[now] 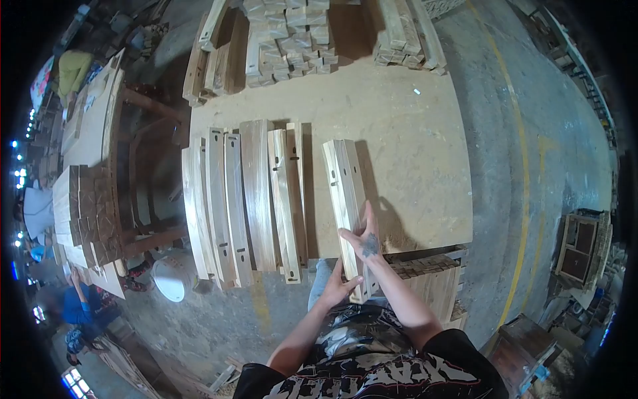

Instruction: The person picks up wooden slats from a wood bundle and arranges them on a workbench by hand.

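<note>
my left hand props the plank's near end, my right hand lies flat on top to steady it on the counter.

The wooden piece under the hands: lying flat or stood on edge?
On edge, it seems: the wooden piece rises narrow from the table, the left hand and right hand steadying it.

Plywood worktable, grey concrete floor – yellow painted line, wooden cabinet at right
</note>
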The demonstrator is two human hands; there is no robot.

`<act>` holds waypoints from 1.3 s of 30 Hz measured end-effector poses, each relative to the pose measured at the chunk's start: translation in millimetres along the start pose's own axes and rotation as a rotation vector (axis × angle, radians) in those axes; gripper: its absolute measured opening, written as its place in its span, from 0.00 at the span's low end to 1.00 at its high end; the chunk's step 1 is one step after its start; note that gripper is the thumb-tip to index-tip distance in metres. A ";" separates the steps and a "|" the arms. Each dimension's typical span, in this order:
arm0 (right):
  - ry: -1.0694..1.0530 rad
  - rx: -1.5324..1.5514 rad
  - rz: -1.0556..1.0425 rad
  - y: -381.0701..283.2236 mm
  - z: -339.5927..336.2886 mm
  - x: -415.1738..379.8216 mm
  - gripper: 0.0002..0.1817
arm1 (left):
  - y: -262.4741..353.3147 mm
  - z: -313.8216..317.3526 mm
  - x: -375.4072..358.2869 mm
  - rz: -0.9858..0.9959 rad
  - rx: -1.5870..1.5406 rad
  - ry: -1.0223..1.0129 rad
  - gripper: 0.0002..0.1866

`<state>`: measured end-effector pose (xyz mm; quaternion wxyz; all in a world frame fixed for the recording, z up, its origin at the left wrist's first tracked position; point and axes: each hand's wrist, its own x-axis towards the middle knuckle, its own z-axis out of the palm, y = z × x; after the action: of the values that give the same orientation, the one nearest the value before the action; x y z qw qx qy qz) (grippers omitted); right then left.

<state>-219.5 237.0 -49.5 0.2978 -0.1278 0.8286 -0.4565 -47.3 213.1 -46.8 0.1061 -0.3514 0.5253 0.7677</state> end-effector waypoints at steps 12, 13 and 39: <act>-0.437 0.765 -0.312 -106.2 -64.6 -28.1 0.57 | 146.3 3.4 -45.8 0.388 -0.434 0.078 0.53; -0.497 0.779 -0.378 -101.5 -62.9 -19.7 0.55 | 154.3 4.0 -53.9 0.401 -0.422 0.125 0.52; -0.352 0.003 -0.255 0.1 -48.9 -9.7 0.24 | 98.8 -256.6 -367.1 0.962 -0.548 1.397 0.32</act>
<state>-241.6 275.0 -26.1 0.3780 -0.3088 0.7402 -0.4625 278.2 20.6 212.8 -0.6598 -0.4938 0.3586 0.4384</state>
